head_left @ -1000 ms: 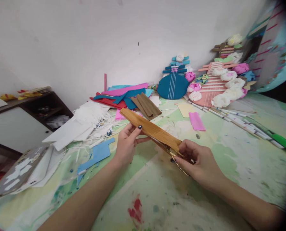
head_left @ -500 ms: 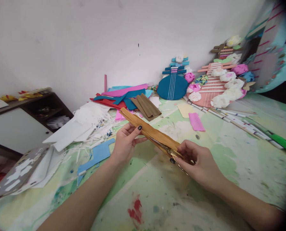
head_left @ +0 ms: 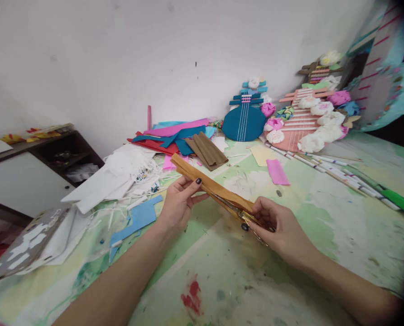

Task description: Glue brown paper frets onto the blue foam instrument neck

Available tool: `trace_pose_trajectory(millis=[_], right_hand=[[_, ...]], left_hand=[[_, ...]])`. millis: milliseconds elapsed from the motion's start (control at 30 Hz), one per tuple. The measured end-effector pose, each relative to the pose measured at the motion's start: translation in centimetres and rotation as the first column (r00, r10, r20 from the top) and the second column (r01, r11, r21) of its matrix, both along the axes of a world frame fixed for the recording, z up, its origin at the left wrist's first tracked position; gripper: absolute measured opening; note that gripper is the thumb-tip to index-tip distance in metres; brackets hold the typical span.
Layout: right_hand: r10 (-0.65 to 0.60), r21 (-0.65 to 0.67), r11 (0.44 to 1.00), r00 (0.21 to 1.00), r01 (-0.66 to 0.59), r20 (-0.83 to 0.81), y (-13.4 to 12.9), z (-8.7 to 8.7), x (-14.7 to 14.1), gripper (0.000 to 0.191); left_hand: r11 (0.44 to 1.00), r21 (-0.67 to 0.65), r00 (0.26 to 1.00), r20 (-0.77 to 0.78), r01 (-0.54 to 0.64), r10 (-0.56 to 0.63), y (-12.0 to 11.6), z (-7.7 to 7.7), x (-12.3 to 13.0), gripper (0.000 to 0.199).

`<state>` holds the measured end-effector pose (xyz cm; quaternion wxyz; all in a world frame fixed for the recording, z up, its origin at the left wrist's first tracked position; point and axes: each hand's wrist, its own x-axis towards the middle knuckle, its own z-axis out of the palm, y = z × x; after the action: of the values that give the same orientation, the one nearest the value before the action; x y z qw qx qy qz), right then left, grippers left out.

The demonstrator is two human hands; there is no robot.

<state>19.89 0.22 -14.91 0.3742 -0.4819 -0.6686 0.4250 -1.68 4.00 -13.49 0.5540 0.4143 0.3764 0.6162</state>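
A long strip of folded orange-brown crepe paper (head_left: 218,188) slants from upper left to lower right above the table. My left hand (head_left: 181,199) pinches its middle-left part, thumb on top. At the lower right end, my right hand (head_left: 278,226) is closed on gold-handled scissors (head_left: 247,216). Their blades lie along the lower edge of the paper, partly hidden between its layers. The fingers of my right hand also touch the paper's end.
Behind the hands lie brown crepe paper (head_left: 207,151) and coloured sheets. White paper and string (head_left: 130,165) are at left, beside a blue scrap (head_left: 137,222). A blue lute-shaped craft (head_left: 244,122) leans on the wall; brushes (head_left: 344,174) lie at right.
The scissors look more closed than before, with their handles nearer together. My hands and the paper have barely shifted.
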Motion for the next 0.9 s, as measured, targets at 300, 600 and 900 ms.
trace_pose_trajectory(millis=[300,600,900], right_hand=[[0.028,-0.033,0.999,0.998,-0.03,-0.054,0.1,-0.3,-0.1,0.026],[0.054,-0.265,0.953,0.944,-0.145,-0.325,0.4,0.7,-0.3,0.035],[0.124,-0.324,0.907,0.907,-0.268,-0.403,0.1,0.5,0.1,0.057]], left_hand=[[1.0,-0.016,1.0,-0.023,-0.009,0.008,0.3,0.1,-0.3,0.027],[0.993,-0.102,0.997,0.067,0.053,-0.046,0.3,0.0,-0.2,0.024],[0.994,-0.1,0.991,0.134,0.031,-0.018,0.2,0.4,0.1,0.027]])
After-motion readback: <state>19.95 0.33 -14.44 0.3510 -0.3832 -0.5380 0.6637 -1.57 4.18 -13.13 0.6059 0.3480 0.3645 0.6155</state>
